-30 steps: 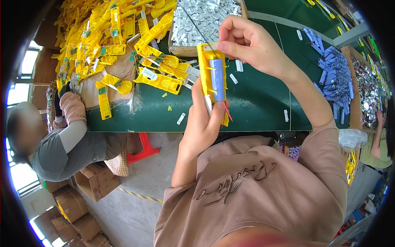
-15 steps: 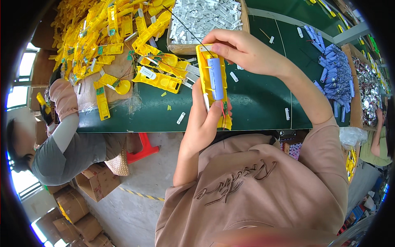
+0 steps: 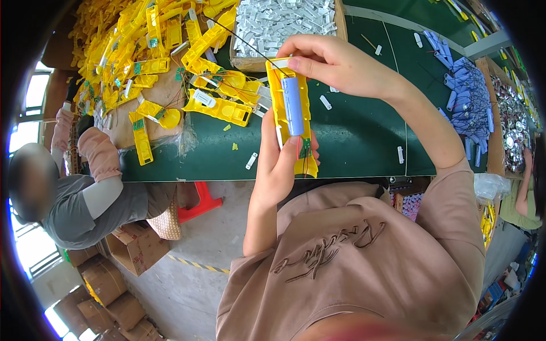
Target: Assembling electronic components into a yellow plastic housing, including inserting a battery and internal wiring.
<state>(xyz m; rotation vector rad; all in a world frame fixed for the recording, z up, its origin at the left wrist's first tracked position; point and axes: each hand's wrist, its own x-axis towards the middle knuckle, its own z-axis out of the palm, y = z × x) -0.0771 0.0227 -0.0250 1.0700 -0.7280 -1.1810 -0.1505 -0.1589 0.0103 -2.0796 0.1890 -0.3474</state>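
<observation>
A long yellow plastic casing (image 3: 303,113) is held upright in front of me over the table's near edge. Inside it lies a blue cylindrical battery cell (image 3: 293,108), with a black wire leaving the top end and a red wire near a small green circuit board (image 3: 306,149) at the bottom. My left hand (image 3: 277,162) is closed round the casing's lower left side, its thumb at the cell's lower end. With thumb and fingers my right hand (image 3: 327,62) grips the casing's top end, where a white piece shows. Some of its fingertips are hidden behind the casing.
Yellow casings (image 3: 222,108) pile up on the left. A cardboard box of white plastic parts (image 3: 284,28) stands beyond my hands. Blue cells (image 3: 469,102) with wires lie at the right, beside a box of shiny metal parts (image 3: 512,128). A co-worker (image 3: 74,199) sits at the left.
The casing has shifted slightly left and tilted, with both hands still on it. The co-worker at the left has moved their arms and head.
</observation>
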